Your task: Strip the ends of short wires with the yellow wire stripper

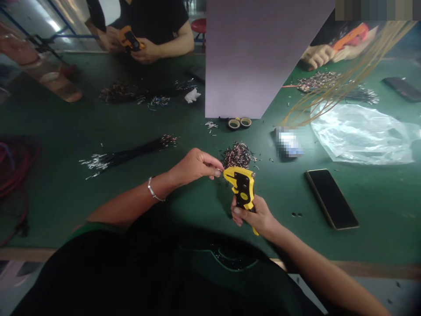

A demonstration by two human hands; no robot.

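Note:
My right hand (251,213) is wrapped round the handles of a yellow and black wire stripper (244,188), its jaw end pointing up and left. Thumb and fingers of my left hand (199,164) pinch a thin wire (219,170), whose tip lies at the stripper's jaws. Most of that wire is hidden in my fingers. Just behind the tool is a heap of short copper and black scraps (237,153). To the left of my left hand lies a bundle of black wires (131,151) with bare ends at both sides.
A phone (332,199) lies to the right, a clear plastic bag (365,134) beyond it. Two tape rolls (240,123) sit below an upright pale panel (243,57). Across the green table (108,224), two people hold tools near more wire piles. Red cable (16,171) lies far left.

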